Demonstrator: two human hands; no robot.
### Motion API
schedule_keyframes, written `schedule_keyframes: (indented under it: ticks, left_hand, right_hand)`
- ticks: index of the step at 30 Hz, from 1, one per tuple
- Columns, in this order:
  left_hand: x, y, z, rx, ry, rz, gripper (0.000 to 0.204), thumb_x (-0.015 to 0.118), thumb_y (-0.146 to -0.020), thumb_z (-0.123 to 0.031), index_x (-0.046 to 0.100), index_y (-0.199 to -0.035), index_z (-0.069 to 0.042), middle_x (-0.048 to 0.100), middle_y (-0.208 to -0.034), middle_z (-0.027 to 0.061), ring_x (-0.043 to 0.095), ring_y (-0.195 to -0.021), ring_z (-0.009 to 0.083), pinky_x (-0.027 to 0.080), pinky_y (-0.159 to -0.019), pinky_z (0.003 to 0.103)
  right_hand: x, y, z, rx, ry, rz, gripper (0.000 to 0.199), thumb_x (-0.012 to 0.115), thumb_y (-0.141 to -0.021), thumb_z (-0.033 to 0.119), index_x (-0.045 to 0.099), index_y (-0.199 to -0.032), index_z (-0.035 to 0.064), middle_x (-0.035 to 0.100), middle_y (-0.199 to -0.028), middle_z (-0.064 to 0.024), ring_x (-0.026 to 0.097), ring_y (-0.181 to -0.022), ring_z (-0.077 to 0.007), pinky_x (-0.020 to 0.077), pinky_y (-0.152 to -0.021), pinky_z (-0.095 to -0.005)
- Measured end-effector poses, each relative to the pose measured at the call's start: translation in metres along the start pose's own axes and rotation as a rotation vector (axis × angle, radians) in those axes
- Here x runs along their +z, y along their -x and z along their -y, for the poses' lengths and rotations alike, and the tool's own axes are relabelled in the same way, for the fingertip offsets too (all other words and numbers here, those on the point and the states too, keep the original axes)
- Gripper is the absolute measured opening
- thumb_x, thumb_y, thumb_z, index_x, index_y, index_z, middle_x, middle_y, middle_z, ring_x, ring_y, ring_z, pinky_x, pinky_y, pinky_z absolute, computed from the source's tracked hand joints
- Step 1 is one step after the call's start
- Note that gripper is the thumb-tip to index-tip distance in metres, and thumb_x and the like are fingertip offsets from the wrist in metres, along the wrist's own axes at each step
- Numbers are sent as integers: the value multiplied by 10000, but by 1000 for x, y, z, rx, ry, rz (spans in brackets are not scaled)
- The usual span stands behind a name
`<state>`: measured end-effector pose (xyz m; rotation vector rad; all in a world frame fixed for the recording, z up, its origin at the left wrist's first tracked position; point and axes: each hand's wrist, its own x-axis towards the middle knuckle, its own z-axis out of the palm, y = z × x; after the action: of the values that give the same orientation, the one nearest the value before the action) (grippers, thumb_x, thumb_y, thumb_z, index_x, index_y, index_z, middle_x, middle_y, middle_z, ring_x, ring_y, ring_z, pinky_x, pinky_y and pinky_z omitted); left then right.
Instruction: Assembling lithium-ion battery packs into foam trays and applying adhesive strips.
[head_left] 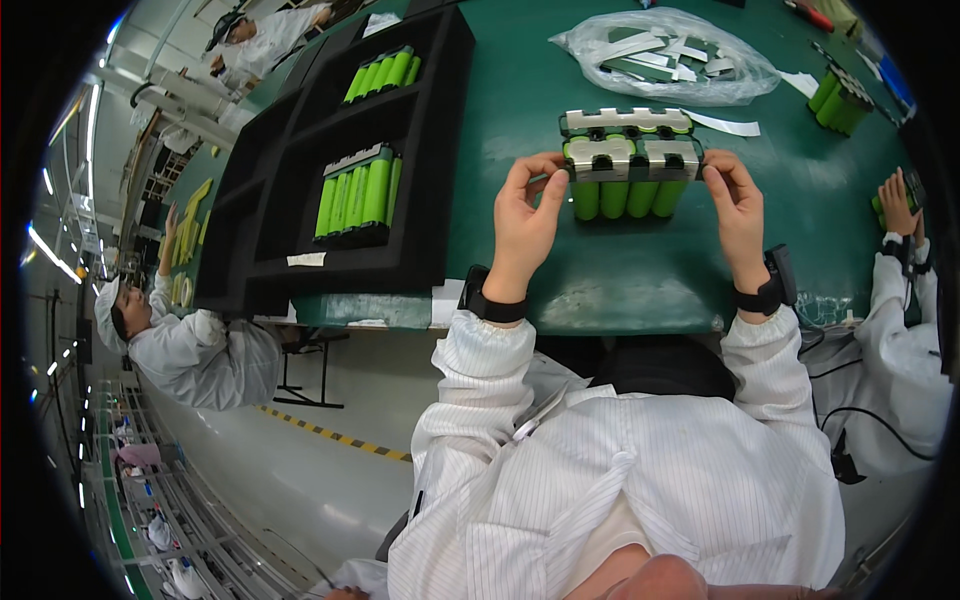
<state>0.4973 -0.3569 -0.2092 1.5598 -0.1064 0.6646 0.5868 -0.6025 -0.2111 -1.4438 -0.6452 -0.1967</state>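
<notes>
Tray (440,150): black foam, at the left of the counter (620,280); its compartments keep groups of green cells (357,190) upright and apart, one group mid-tray and another (382,72) farther back.
Left hand (525,215): grip closed on the left end of the pack (632,175), thumb and fingertips pinching the grey cap; the wrist stays raised, so the cells below hang free.
Pack: a row of green cells under a grey and silver cap, held between both hands just above the counter, square to the person, apparently so that the cap face can be seen.
Second pack (627,122): lies flat on the counter, touching or just behind the held one; which, I cannot tell.
Right hand (737,210): grip closed on the right end of the pack, mirroring the left, which keeps the row level.
Bag (668,55): clear plastic with pale metal strips, at the back within reach.
Neighbour's hand (897,205): at the right edge, on another green pack.
</notes>
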Motion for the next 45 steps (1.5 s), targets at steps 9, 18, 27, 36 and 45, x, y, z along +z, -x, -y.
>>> schedule_keyframes:
  ticks: [9,18,27,36,45]
  left_hand:
    - [2,-1,-4,-35,16,13,142,604,-941,-124,554,-989,-1,612,-1114,93,549,-941,102,447,-838,238]
    - [2,-1,-1,2,15,-9,140,592,-939,-126,552,-972,5,637,-1078,99,597,-922,137,492,-828,274]
    - [6,-1,4,-77,134,-14,89,551,-962,-82,546,-1012,-9,610,-1086,70,547,-987,122,422,-894,258]
    - [4,2,6,-151,175,11,83,495,-998,-129,511,-1029,-53,557,-1056,32,541,-1008,123,439,-941,331]
    - [1,-2,3,-181,198,37,94,489,-991,-112,507,-1079,-80,566,-1100,36,529,-1060,152,382,-986,392]
  right_hand:
    - [-2,1,-4,-9,14,-14,96,569,-948,85,582,-969,-8,581,-1062,-34,524,-949,-102,408,-858,-228]
    - [1,0,-2,-5,8,-15,95,565,-951,84,589,-971,-6,581,-1038,-30,526,-933,-98,413,-850,-229]
    - [12,0,4,85,-41,-113,101,584,-943,86,601,-980,-6,604,-937,-10,559,-854,-76,453,-796,-220]
    - [20,6,6,180,-221,-208,100,636,-912,112,608,-919,17,602,-835,23,552,-788,-42,450,-720,-195]
    - [22,2,-5,195,-310,-233,157,670,-891,163,599,-891,23,605,-832,15,556,-768,-56,467,-714,-226]
